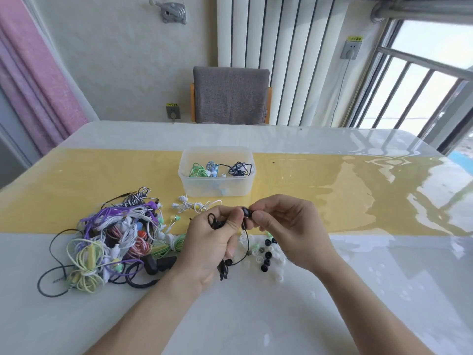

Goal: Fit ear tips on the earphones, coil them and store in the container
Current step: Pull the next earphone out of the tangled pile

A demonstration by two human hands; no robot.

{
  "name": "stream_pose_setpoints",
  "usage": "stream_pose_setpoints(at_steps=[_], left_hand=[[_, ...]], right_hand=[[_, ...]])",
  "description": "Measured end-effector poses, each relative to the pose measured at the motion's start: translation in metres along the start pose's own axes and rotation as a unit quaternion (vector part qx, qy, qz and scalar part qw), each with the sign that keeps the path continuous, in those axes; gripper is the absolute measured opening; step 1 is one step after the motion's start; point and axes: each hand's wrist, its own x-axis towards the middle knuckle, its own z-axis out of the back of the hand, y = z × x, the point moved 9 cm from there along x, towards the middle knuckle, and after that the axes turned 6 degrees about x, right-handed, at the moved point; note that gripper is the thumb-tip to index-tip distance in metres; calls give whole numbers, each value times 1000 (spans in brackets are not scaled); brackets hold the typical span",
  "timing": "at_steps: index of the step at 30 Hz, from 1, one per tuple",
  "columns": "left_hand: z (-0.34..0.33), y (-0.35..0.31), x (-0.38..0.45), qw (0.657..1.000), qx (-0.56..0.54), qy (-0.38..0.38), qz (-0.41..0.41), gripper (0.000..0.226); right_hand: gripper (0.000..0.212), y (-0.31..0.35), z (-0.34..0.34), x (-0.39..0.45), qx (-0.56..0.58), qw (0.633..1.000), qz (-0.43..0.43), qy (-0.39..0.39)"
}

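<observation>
My left hand (212,242) grips a pair of black earphones (230,261), whose thin cable loops down below the palm to a second bud. My right hand (289,226) pinches a black ear tip (247,212) against the bud held at my left fingertips. Loose ear tips (266,254), black, white and green, lie scattered on the table under my hands. A translucent plastic container (216,185) stands beyond them with green, blue and dark coiled earphones inside.
A tangled heap of earphones (112,239) in purple, white, yellow, green and black lies to the left. A white pair (194,204) sits in front of the container. A grey chair (230,94) stands behind the table's far edge.
</observation>
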Motion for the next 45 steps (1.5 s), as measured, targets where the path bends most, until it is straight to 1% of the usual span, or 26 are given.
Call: stream_pose_setpoints(at_steps=[4,6,8,10,12,14,16,18,20,22,24,25,27,28,30,32,34,36,38,41,42,43,45], left_hand=[[-6,13,-1,996,-25,34,79,41],[-7,15,-2,993,-42,45,97,42],[-8,15,-1,993,-52,51,98,40],[-7,14,0,994,-51,48,84,40],[-5,10,1,997,-35,37,54,39],[-4,3,1,999,-5,34,15,28],[-4,-3,0,998,41,47,-19,22],[-5,-5,1,995,73,62,-34,24],[-4,-6,1,994,78,68,-36,26],[-5,-6,2,997,45,67,-21,28],[-4,-3,4,997,-52,52,23,25],[-5,0,5,991,-112,42,57,22],[-6,4,4,969,-219,24,115,21],[-7,7,3,957,-255,21,136,22],[-5,5,3,939,-307,14,155,28],[1,5,6,923,-352,-8,156,34],[5,2,8,917,-373,-8,144,37],[6,-3,7,925,-359,13,124,35],[8,-7,7,944,-312,21,109,32],[9,-14,7,966,-249,25,63,30],[6,-18,7,971,-234,36,38,32],[1,-22,6,974,-221,46,19,38],[-3,-26,7,980,-192,55,-2,51]], right_hand=[[9,3,-3,-1,-56,998,23,0],[10,3,-2,0,-61,998,24,3],[11,1,-1,0,-54,998,16,5],[12,-1,1,0,-39,999,10,-2],[14,0,2,1,-7,1000,6,-4],[16,-2,3,2,44,999,-18,10],[13,-5,3,2,80,995,-50,34],[8,-6,3,1,94,992,-65,51],[8,-4,1,0,96,992,-61,54],[17,-5,3,2,87,994,-56,29],[34,-7,5,4,79,995,-65,1],[43,-9,4,4,88,993,-75,7],[65,-9,-9,0,102,989,-88,63],[77,-8,-17,-4,83,988,-86,98],[96,-4,-36,-9,-2,987,-63,147],[105,-1,-49,-12,-82,984,-35,152],[101,4,-58,-12,-128,981,-10,142],[91,5,-61,-9,-151,980,-5,129],[75,4,-57,-2,-152,983,-12,102],[41,10,-43,10,-181,983,4,12],[35,13,-40,13,-186,982,13,-15],[34,16,-39,17,-189,981,24,-26],[38,25,-49,22,-208,976,57,-8]])
